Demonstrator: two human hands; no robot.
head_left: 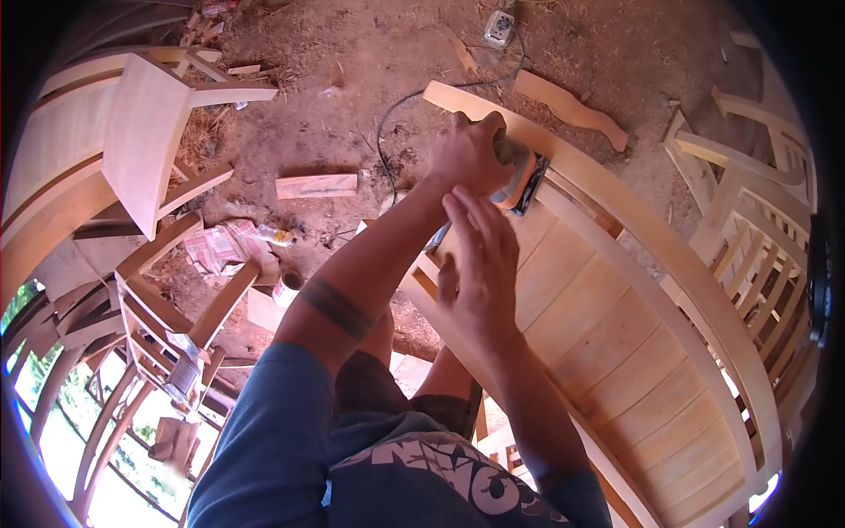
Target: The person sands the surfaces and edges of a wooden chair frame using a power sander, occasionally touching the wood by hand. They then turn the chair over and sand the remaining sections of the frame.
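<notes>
My left hand (471, 154) is wrapped round the body of an orange and grey power sander (519, 180). The sander rests at the top end of a light wooden bench or chair frame, beside its long curved rail (607, 180). Below it, my right hand (481, 264) has its fingers extended and the thumb apart, holding nothing. Its fingertips overlap my left wrist in view; whether they touch is unclear. Under and right of that hand lies the slatted wooden panel (598, 326) of the frame. My left hand hides part of the sander.
Wooden chair frames stand at the left (150, 132) and right (748, 194). A black cable (380, 132) runs over the dirt floor to a white socket box (499, 28). Loose wood pieces (317, 186), a checked cloth (220, 246), a bottle (277, 236) and a can (287, 289) lie about.
</notes>
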